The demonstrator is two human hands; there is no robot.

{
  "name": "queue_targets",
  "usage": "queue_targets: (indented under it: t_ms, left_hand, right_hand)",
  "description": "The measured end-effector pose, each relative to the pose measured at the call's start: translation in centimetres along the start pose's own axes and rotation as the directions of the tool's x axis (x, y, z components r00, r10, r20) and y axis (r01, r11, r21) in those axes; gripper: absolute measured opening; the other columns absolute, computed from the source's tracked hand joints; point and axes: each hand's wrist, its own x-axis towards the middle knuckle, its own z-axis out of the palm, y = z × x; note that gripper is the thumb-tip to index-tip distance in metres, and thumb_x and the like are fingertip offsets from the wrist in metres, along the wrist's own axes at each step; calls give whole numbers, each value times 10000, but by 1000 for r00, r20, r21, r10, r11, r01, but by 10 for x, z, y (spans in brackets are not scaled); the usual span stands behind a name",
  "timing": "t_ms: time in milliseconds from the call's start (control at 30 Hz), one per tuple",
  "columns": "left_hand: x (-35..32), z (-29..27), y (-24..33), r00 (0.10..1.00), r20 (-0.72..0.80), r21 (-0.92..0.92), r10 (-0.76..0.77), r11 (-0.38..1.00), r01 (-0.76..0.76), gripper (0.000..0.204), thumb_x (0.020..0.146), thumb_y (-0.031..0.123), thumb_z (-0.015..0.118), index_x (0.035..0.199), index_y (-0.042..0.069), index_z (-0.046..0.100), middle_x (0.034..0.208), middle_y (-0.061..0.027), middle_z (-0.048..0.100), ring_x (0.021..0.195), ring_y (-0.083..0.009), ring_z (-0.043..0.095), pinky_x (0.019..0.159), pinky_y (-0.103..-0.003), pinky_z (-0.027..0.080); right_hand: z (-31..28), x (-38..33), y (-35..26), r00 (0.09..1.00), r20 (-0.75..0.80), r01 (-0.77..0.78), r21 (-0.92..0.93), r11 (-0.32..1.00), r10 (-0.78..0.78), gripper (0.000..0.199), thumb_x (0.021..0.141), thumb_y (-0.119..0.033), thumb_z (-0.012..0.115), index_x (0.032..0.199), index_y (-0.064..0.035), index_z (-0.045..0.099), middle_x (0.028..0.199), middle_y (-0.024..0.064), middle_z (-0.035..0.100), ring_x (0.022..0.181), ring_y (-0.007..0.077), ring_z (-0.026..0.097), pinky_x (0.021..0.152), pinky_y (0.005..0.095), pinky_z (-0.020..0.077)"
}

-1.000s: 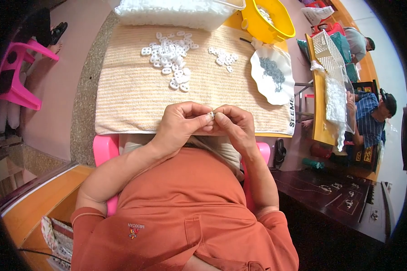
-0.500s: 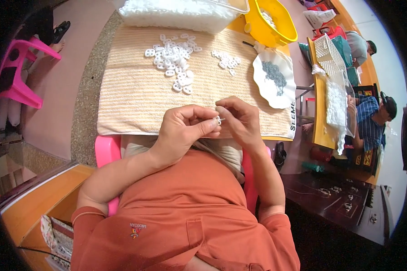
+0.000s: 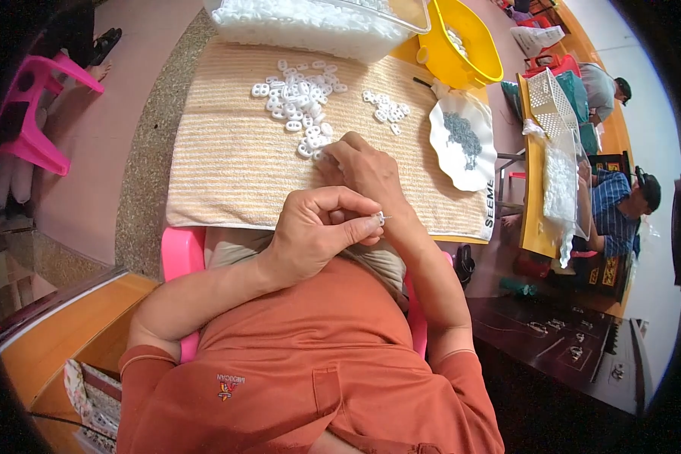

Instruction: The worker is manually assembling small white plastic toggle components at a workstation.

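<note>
My left hand [image 3: 315,232] pinches a small pale part [image 3: 380,219] with a thin metal tip, held just above the near edge of the striped beige towel [image 3: 227,163]. My right hand [image 3: 365,168] reaches forward over the towel, its fingertips at the near end of a heap of small white plastic pieces [image 3: 299,102]. I cannot tell whether its fingers have closed on a piece. A smaller cluster of white pieces [image 3: 386,108] lies to the right of the heap. Beside it stands a white scalloped plate [image 3: 465,140] with tiny dark metal bits.
A clear tub [image 3: 310,23] full of white pieces and a yellow basin [image 3: 461,45] stand at the far edge. A pink stool [image 3: 34,113] is on the left. To the right, other people sit at an orange table [image 3: 541,197] with a white basket [image 3: 550,102].
My hands were together at the towel's near edge, working one piece. Now my right hand has reached forward to the white heap, while my left stays back with the small part.
</note>
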Motion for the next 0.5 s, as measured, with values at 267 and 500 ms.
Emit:
queue_targets:
  t_ms: [267,500]
  left_hand:
    - [1,-2,0,1000,-17,5,-1,1000,1,129,892,1,633,1018,-25,642,901,-90,678,816,-148,675,757,-269,579]
    - [7,-7,-6,991,-129,-109,28,993,-42,167,887,-12,630,1053,-26,637,927,-106,679,815,-164,680,772,-304,596]
  right_hand:
    - [-3,-8,5,999,-31,-5,216,976,12,114,798,-115,654,869,-37,611,866,126,621,732,326,631,627,394,511]
    - [-23,-33,20,969,83,-170,907,385,231,135,870,-56,681,959,29,625,810,37,650,725,74,607,636,232,501]
